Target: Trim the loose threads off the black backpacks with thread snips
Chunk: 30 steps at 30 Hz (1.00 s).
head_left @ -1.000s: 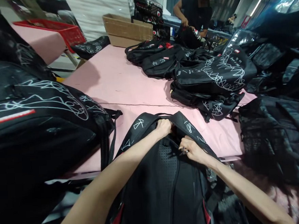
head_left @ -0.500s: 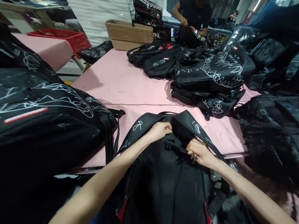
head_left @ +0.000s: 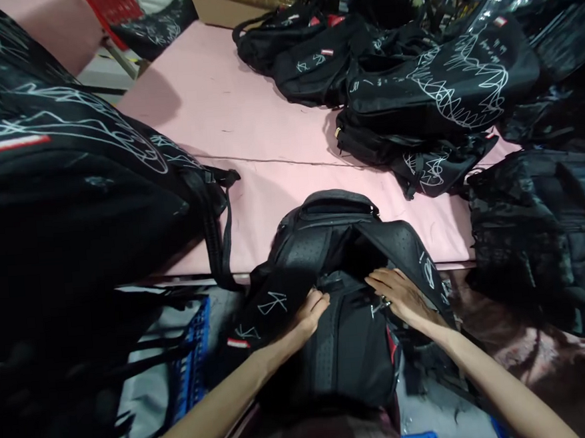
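Note:
A black backpack [head_left: 361, 347] lies in front of me with its padded back panel up and its top over the table's near edge. My left hand [head_left: 312, 312] is closed, its curled fingers gripping the fabric beside the left shoulder strap [head_left: 273, 304], which bears white scribbles. On the other side, my right hand [head_left: 403, 295] grips the panel's upper edge, under the right shoulder strap [head_left: 415, 250]; its thumb is hidden. A small metal thing [head_left: 381, 303] shows at the right fingers, too small to name. Between the hands there is a dark gap below the straps.
The pink table [head_left: 266, 134] carries a pile of scribbled black backpacks [head_left: 438, 89] at the right back. A large black bag [head_left: 72, 214] fills the left side. A dark patterned backpack [head_left: 549, 241] is at the right. Blue crates [head_left: 187, 360] stand below the table edge.
My view has tilted down. The backpack has shifted so its top handle and padded back now show. Both hands have moved lower on it, and the left hand has left the top opening.

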Tool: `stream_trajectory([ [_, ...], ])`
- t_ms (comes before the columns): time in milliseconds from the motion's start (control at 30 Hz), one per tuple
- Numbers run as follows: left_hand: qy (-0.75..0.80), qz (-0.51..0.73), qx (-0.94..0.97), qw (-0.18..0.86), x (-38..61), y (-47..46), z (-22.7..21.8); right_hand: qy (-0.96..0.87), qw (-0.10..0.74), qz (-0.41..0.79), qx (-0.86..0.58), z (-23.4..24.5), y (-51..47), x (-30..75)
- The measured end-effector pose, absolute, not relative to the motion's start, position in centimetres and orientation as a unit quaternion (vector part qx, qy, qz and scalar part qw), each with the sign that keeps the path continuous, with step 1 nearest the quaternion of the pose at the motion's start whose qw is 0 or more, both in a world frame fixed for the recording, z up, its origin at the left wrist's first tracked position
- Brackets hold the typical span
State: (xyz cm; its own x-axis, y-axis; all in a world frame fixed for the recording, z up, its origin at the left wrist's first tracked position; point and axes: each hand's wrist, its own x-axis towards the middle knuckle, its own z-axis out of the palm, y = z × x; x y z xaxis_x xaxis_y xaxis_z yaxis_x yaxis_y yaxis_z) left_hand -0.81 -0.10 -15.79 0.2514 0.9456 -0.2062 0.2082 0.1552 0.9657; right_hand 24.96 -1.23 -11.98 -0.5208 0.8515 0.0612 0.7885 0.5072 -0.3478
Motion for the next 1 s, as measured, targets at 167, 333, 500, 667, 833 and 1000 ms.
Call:
stream_trajectory([
  [167, 0.482, 0.309, 0.695, 0.435, -0.9, 0.3, -16.2, -0.824, 0.159, 0.132, -0.528, -8.9, 0.7, 21.7],
  [333, 0.419, 0.220, 0.810, 0.347, -1.9, 0.3, -16.2, -0.812, 0.046, 0.147, -0.563, -8.5, 2.8, 18.8],
  [500, 0.409, 0.210, 0.846, 0.268, -2.6, 0.1, -16.0, -0.793, -0.006, 0.193, -0.578, -8.8, 3.8, 18.0],
  [667, 0.385, 0.228, 0.875, 0.187, -2.7, -0.1, -16.2, -0.785, -0.077, 0.225, -0.572, -8.0, 4.5, 17.4],
  [833, 0.379, 0.218, 0.890, 0.126, -2.6, -0.2, -16.7, -0.778, -0.068, 0.248, -0.573, -9.1, 4.7, 16.2],
  [1000, 0.385, 0.242, 0.881, 0.130, -2.9, 0.0, -17.3, -0.727, 0.036, 0.320, -0.606, -10.1, 5.0, 15.6],
])
